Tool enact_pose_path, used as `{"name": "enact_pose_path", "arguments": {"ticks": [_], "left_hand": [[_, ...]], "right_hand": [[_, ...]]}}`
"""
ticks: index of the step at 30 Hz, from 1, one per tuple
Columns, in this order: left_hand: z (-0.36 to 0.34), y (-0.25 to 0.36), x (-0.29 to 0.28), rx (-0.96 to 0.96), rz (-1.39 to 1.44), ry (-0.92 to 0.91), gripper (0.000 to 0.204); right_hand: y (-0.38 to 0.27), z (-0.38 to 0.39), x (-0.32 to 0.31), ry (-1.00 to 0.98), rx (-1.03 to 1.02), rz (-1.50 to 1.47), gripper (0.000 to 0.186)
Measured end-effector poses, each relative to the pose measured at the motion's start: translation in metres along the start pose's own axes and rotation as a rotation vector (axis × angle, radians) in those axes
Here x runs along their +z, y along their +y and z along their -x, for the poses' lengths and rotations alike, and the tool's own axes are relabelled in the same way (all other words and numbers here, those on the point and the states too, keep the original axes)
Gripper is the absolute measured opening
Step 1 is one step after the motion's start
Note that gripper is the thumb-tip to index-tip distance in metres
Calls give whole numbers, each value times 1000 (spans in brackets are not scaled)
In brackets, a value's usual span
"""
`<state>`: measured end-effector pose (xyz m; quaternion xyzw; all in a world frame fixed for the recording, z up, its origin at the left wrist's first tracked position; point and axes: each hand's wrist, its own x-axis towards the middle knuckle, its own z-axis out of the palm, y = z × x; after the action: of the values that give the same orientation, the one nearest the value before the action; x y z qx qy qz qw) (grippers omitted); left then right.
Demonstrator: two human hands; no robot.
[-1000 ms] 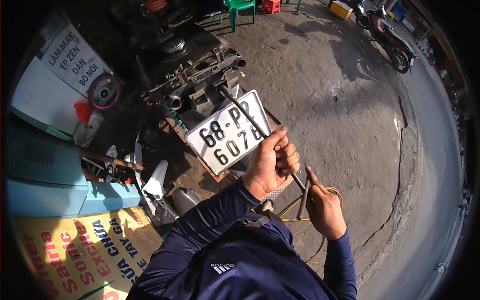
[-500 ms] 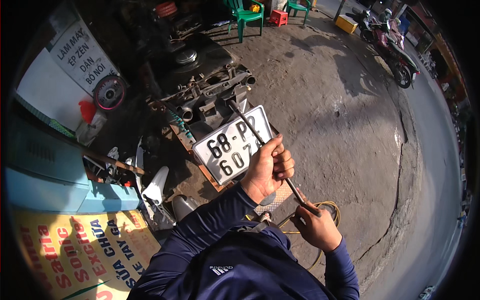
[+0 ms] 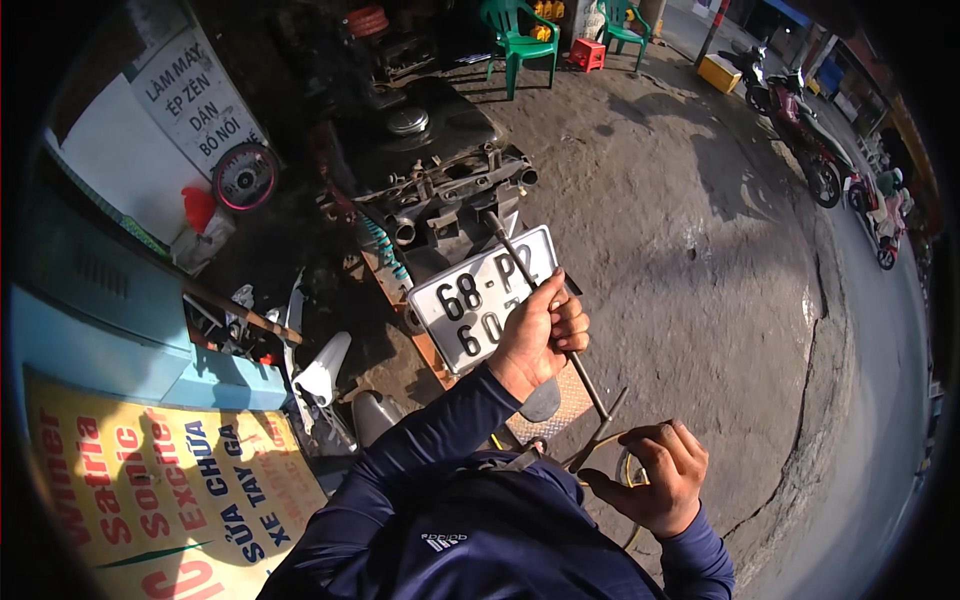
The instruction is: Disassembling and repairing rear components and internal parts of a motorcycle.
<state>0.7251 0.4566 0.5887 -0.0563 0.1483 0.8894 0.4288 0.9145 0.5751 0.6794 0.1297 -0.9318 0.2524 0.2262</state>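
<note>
My left hand (image 3: 545, 338) is wrapped around the shaft of a long T-handle wrench (image 3: 588, 382). The wrench slants from the dark metal parts of a motorcycle's stripped rear (image 3: 445, 215) down toward my body, its tip in among those parts, so what it meets is hidden. Its crossbar shows near my waist. Just right of the crossbar, my right hand (image 3: 665, 478) has thumb and fingers apart, holding nothing. Under the shaft is a white number plate (image 3: 455, 325), partly covered by my left hand.
Left of the motorcycle lie a white fairing piece (image 3: 322, 370) and a blue cabinet (image 3: 90, 340) beside a yellow sign (image 3: 130, 470). A yellow hose (image 3: 628, 465) curls behind my right hand. Green chairs (image 3: 520, 45), a red stool (image 3: 587, 55) and parked motorbikes (image 3: 800, 130) stand farther off.
My right hand has let go of the wrench's handle end and opened to the right. The crossbar has turned into view. My left hand keeps its grip; the view has shifted slightly.
</note>
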Motion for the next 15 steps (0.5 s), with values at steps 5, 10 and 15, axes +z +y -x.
{"name": "enact_pose_path", "arguments": {"ticks": [5,10,15], "left_hand": [[-3,3,5,82,7,-68,36],[4,24,-1,269,-154,13,25],[29,0,-3,324,-24,-100,26]], "right_hand": [[24,11,44,132,1067,-1082,54],[28,30,55,82,1064,-1284,29],[-7,42,60,332,832,-1011,11]]}}
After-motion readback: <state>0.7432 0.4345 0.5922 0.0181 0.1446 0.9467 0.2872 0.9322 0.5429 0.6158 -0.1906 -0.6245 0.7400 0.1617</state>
